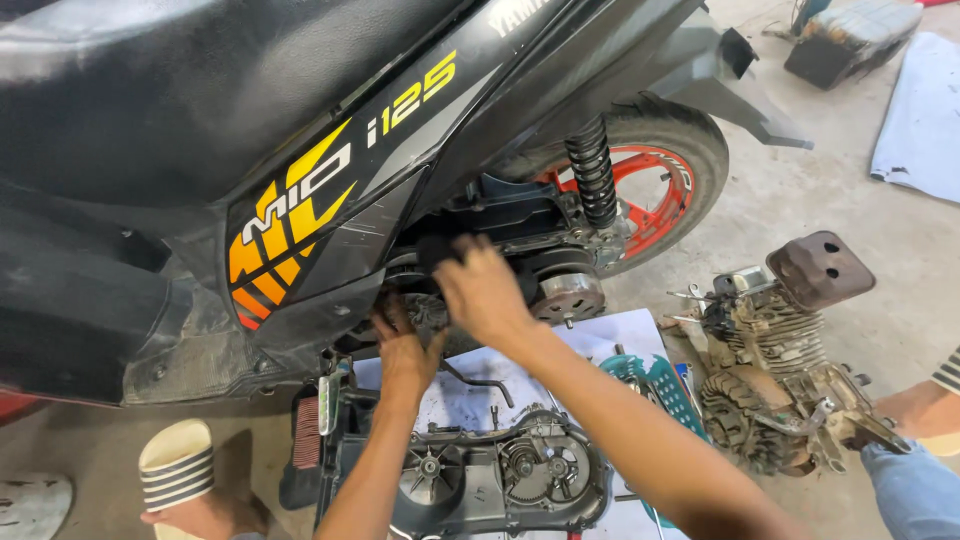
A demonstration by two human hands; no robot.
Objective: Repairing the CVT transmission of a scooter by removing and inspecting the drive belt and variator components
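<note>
Drive pulley (425,312) exposed on scooter's engine side, centre scene. Cover (470,475) already off, lying near on floor. My left hand (405,350) clamped on pulley, right hand (485,290) fingers together, pressing beside. Clutch (567,295) untouched.

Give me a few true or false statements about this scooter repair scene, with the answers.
1. Both hands, left hand and right hand, reach into the scooter's open engine area. True.
2. The rear wheel has a blue rim. False: the rim is orange-red.
3. A removed engine cover lies on the floor below the hands. True.
4. The rusty loose engine sits on the scooter's seat. False: it rests on the floor, to the right of the scooter.
5. The right hand holds a hammer. False: no hammer shows; the fingers are at the engine parts.
</note>
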